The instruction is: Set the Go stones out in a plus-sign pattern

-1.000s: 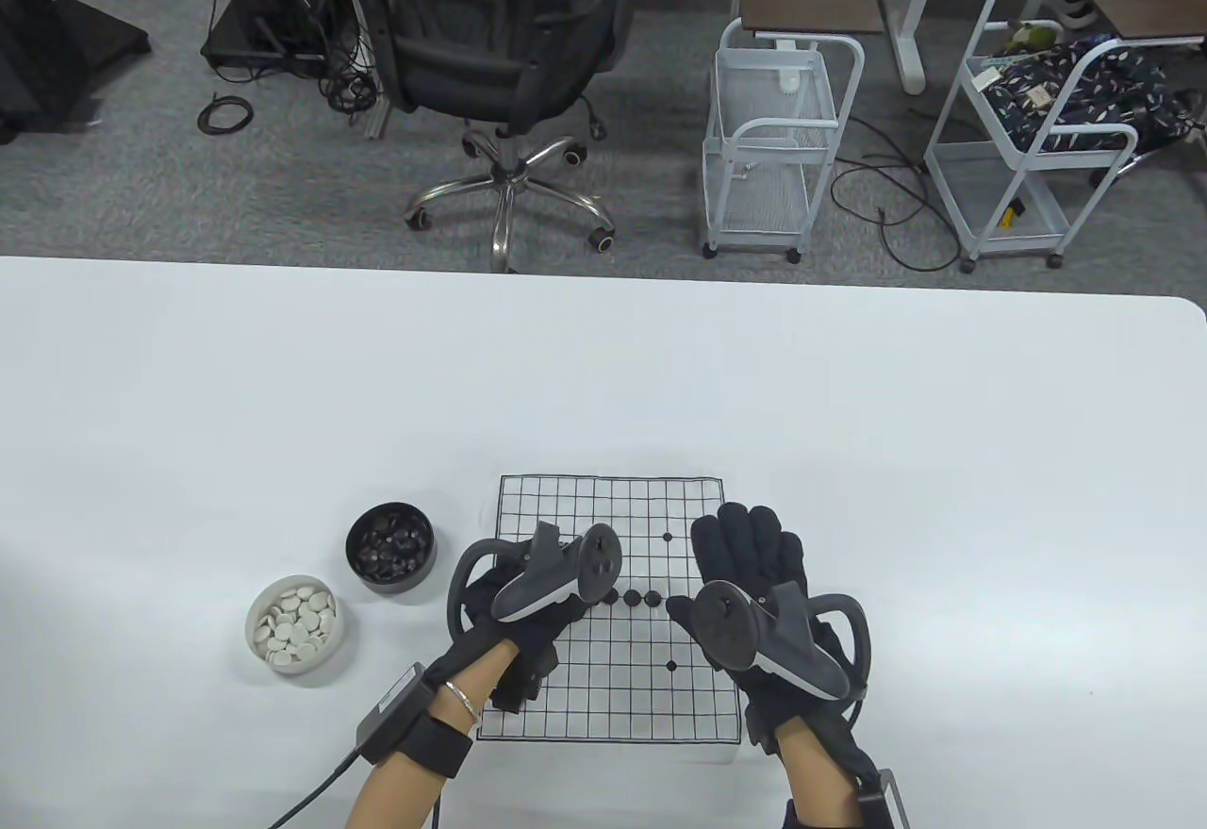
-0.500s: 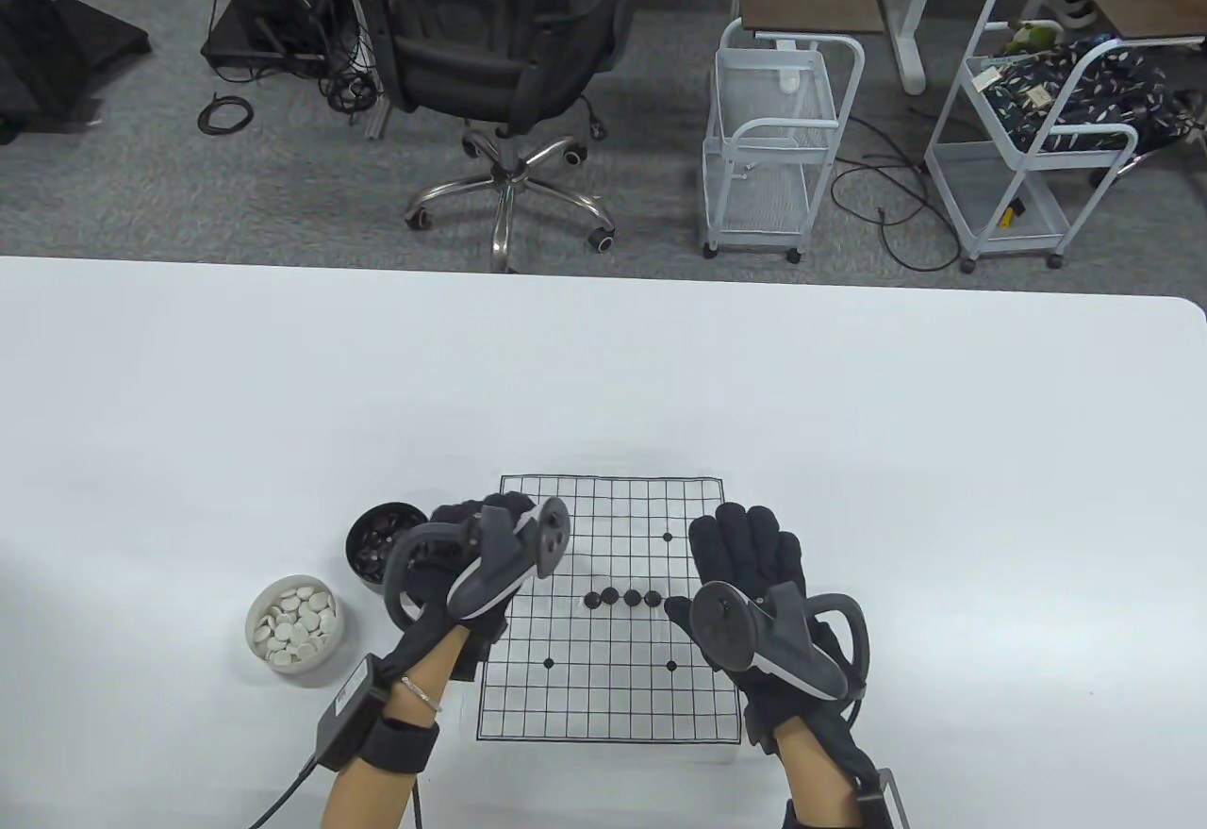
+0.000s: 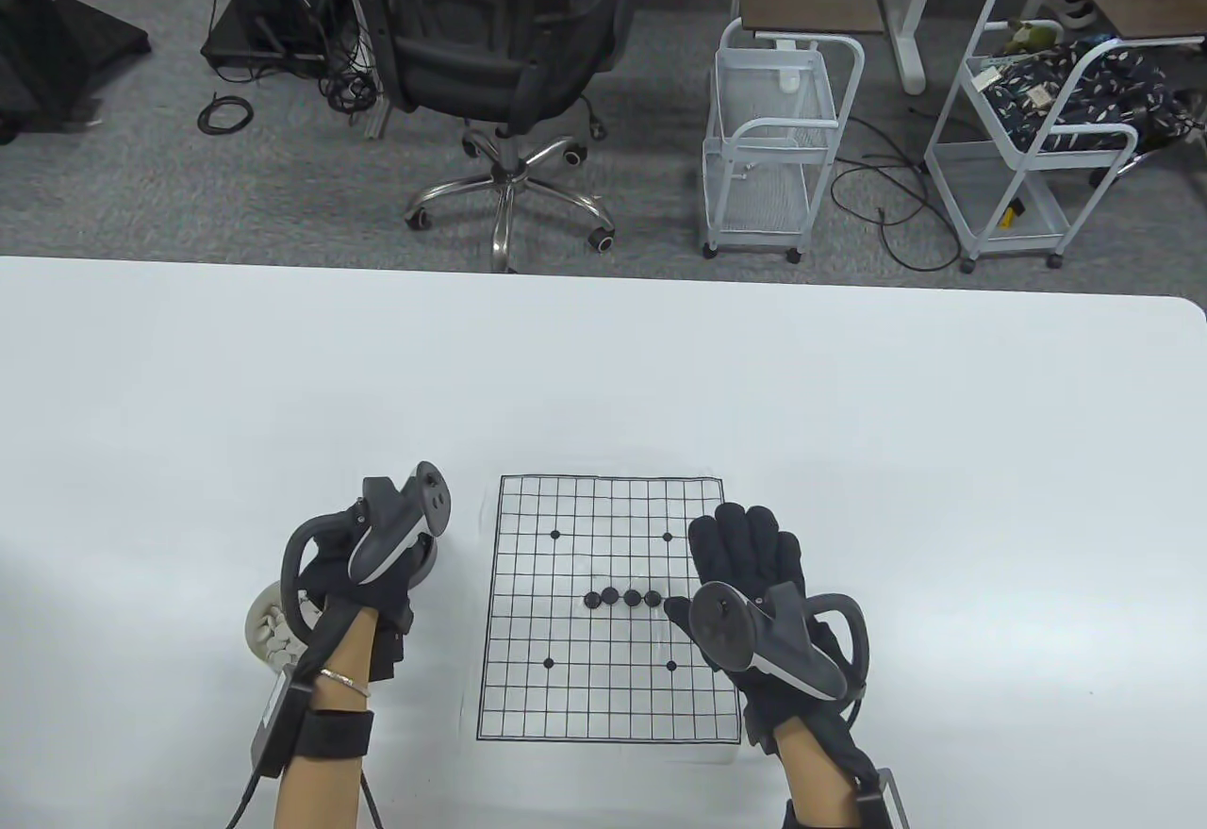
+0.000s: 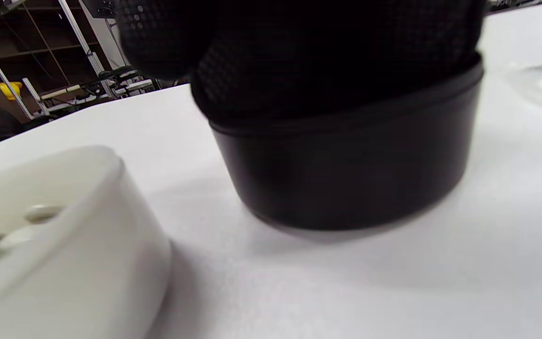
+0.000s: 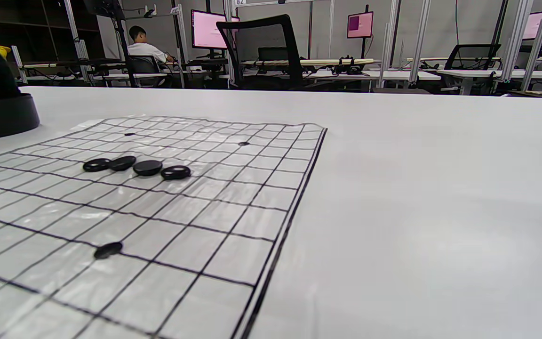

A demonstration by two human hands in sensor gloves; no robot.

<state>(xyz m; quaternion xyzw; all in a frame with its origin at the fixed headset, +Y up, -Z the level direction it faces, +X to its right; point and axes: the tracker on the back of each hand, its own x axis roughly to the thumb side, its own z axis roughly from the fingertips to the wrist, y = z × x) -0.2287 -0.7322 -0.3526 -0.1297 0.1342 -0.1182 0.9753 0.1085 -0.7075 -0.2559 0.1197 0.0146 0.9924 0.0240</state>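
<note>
A gridded Go board sheet (image 3: 603, 697) lies on the white table. Several black stones (image 3: 622, 598) form a short horizontal row at its centre, also plain in the right wrist view (image 5: 137, 165). My right hand (image 3: 745, 541) lies flat and open on the board's right edge, just right of the row. My left hand (image 3: 382, 584) hangs over the black bowl (image 4: 346, 179), left of the board. Its gloved fingers (image 4: 299, 47) dip into the bowl and their tips are hidden. The table view hides most of that bowl under the hand and tracker.
A white bowl (image 4: 64, 245) of white stones stands close to the black bowl, on its near left; in the table view (image 3: 259, 621) my left wrist half covers it. An office chair (image 3: 509, 46) and wire carts (image 3: 768, 150) stand on the floor beyond the table.
My left hand has drawn back leftwards off the board, leaving a fourth stone showing at the row's left end, and now sits over the black bowl. The right hand has not moved.
</note>
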